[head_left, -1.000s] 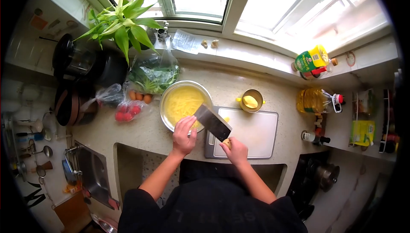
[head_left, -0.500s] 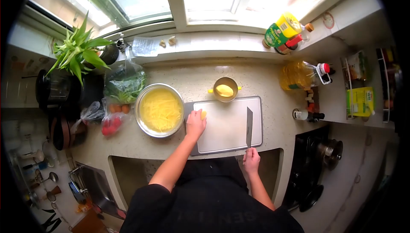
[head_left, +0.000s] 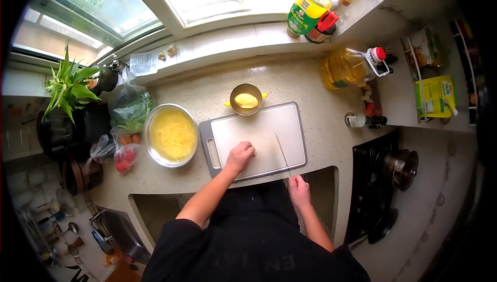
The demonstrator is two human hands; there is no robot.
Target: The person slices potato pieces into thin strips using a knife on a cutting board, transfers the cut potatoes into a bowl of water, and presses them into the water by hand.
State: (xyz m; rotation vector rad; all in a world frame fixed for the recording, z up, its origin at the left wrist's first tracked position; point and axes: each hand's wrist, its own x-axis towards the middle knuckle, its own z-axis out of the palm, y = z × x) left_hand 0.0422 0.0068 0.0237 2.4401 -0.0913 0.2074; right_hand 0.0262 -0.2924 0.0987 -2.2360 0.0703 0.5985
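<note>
My right hand [head_left: 299, 191] is closed round the handle of a cleaver [head_left: 282, 152], seen nearly edge-on over the right part of the cutting board [head_left: 259, 129]. Over the board's left half, my left hand [head_left: 239, 158] is closed on a small pale yellow piece [head_left: 253, 152], mostly hidden by the fingers. Left of the board stands a glass bowl [head_left: 148, 142] full of yellow shreds [head_left: 173, 134]. Behind the board, a metal cup [head_left: 235, 89] with yellow handles holds a peeled yellow piece [head_left: 246, 100].
Bagged greens [head_left: 132, 111], eggs and red vegetables [head_left: 126, 159] lie left of the bowl. An oil jug [head_left: 344, 68] and a small bottle [head_left: 357, 120] stand at the right, near the stove [head_left: 370, 194]. A sink [head_left: 124, 230] is at the lower left.
The cleaver has moved from beside the bowl to the board's right side, turned edge-on. My left hand has left the bowl, taken hold of the small piece and moved it toward the board's middle.
</note>
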